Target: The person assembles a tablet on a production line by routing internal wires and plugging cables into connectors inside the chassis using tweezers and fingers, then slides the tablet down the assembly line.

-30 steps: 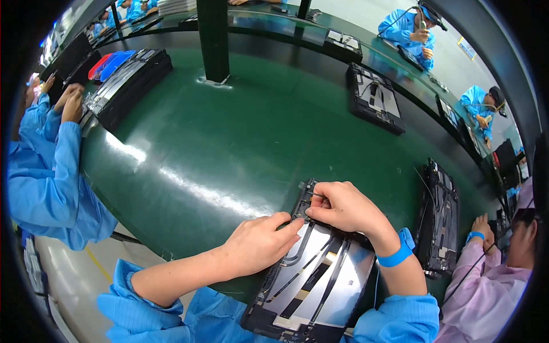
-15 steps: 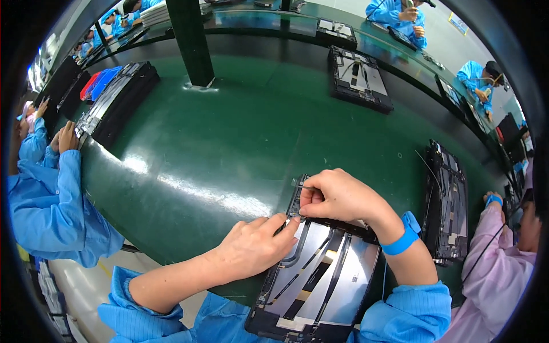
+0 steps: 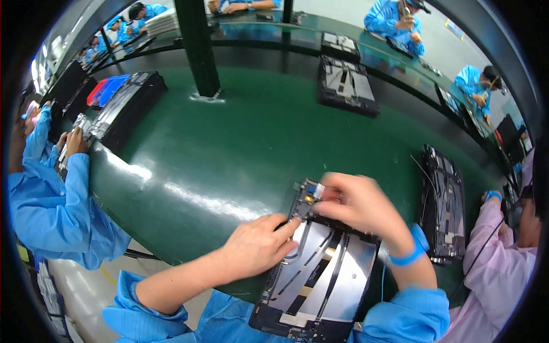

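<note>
**Opened device under both hands, near side of bench**

The opened flat device (image 3: 344, 280) lies face-up in front of the person, at the near side of the green table (image 3: 246, 143). Silver panel inside, dark ribbon cables running lengthwise; black frame.

Left hand (image 3: 257, 243): forefinger reaches onto the upper left part of the device, thumb apart from it. Cannot tell whether the fingers grip the frame or only rest there.

Right hand (image 3: 363, 206): motion-blurred, at the device's far end, thumb and forefinger bent toward each other. A small white piece (image 3: 319, 191) shows beside the fingertips; whether it is pinched cannot be told. Blue wristband (image 3: 410, 251) on this wrist.

Surroundings: stacked devices (image 3: 446, 206) to the right; another stack (image 3: 349, 86) farther back.
</note>
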`<state>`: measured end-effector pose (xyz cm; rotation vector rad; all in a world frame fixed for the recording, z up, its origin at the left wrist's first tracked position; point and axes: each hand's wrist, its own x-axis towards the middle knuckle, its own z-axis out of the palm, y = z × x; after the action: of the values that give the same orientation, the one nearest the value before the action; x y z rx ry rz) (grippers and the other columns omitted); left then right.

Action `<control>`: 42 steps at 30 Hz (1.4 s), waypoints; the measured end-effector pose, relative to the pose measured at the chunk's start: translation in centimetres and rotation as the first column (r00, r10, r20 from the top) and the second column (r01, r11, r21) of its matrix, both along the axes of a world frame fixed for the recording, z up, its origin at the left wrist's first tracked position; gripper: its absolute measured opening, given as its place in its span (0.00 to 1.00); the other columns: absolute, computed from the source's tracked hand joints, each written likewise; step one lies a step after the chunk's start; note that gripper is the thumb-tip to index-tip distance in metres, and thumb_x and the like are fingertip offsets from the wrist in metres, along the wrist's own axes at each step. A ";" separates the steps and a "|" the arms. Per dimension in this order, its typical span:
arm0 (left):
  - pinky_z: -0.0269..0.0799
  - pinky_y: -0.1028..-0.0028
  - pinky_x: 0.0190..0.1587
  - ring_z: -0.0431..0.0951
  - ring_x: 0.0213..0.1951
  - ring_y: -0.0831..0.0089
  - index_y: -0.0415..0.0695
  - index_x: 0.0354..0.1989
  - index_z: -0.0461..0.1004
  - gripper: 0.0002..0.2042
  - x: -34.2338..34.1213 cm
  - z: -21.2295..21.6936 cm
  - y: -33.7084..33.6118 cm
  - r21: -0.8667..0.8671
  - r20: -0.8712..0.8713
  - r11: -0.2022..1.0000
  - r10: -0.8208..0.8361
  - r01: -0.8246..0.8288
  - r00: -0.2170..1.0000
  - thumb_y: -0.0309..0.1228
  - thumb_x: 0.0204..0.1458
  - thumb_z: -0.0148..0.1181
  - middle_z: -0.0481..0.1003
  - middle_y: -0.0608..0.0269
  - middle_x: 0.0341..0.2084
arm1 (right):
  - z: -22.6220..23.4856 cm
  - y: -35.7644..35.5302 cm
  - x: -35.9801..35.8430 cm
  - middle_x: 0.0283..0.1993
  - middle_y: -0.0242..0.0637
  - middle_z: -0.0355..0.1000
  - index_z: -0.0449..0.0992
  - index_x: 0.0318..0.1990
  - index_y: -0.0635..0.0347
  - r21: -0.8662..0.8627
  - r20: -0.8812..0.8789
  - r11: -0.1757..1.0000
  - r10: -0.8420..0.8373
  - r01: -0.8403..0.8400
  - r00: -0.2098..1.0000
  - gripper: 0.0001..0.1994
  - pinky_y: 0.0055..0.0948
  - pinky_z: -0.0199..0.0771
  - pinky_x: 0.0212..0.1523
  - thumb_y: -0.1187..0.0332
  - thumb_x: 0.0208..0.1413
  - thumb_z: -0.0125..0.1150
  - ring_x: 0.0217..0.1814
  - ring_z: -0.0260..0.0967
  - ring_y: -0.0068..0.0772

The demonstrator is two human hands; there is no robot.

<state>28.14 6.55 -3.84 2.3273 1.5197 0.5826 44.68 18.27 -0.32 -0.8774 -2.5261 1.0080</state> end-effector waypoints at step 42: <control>0.66 0.72 0.35 0.71 0.33 0.65 0.30 0.42 0.58 0.26 26.5 -3.6 9.5 -0.450 0.492 0.872 0.061 0.194 0.868 0.41 0.43 0.51 0.69 0.49 0.31 | -4.4 -2.0 33.9 0.22 0.43 0.67 0.70 0.25 0.71 -0.015 0.235 0.436 -0.873 0.900 0.427 0.23 0.27 0.62 0.26 0.52 0.42 0.53 0.24 0.63 0.28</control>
<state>54.66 16.10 -7.48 1.6693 1.1628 0.6262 78.59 16.30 -4.72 -2.1275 -1.5843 0.7022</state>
